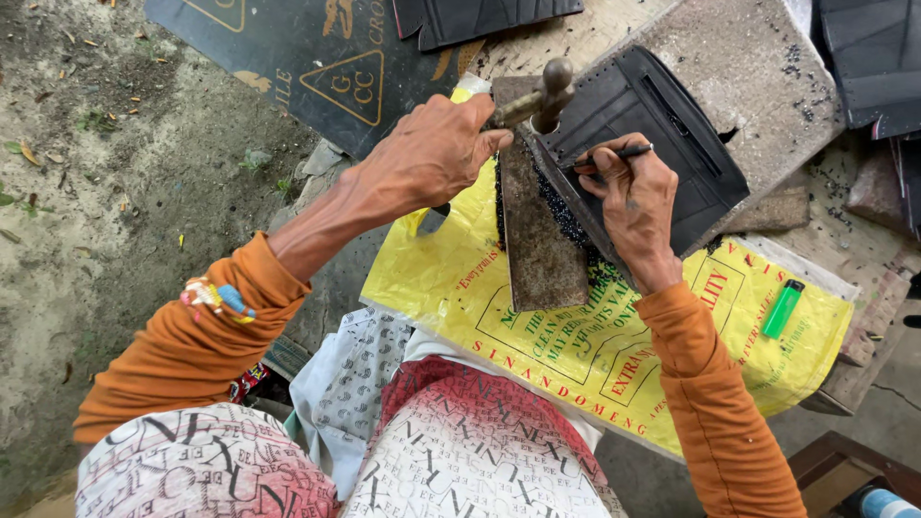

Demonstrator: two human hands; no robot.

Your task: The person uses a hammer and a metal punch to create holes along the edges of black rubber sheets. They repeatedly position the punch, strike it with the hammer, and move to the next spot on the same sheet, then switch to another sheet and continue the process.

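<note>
My left hand (430, 153) grips the handle of a small hammer (543, 94), its head raised over the edge of a black leather piece (662, 125). My right hand (633, 197) rests on that black piece and pinches a thin dark punch tool (625, 153) against it. The black piece lies over a rusty metal plate (539, 240), with small black scraps scattered along its edge. Both sit on a yellow printed sack (576, 355) spread before my knees. Orange sleeves cover both of my arms.
A green lighter (783, 309) lies on the sack at right. A stone slab (748, 58) lies under the black piece. A dark printed sheet (307, 58) lies at top left, more black pieces (878, 58) at top right, bare ground at left.
</note>
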